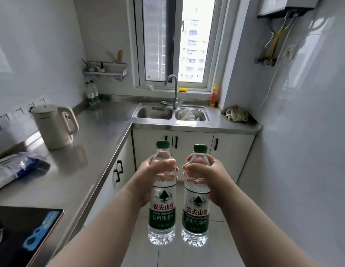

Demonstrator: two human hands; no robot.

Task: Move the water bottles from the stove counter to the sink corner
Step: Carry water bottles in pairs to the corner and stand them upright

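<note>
Worktop (86,132) of grey steel is running in an L along the left wall and under the window. A black hob (23,232) is sitting at its near end, and a double sink (173,115) is lying below the window. A cream kettle (54,126) is standing on the left run. Out over the floor, apart from the worktop, the hands are each curling around a bottle's upper body: the left hand (147,175) is gripping the left bottle (162,209), the right hand (209,176) the right bottle (195,212). Both are hanging upright, just beside each other, green caps on. Two more bottles (92,94) are standing in the far left corner near the sink.
</note>
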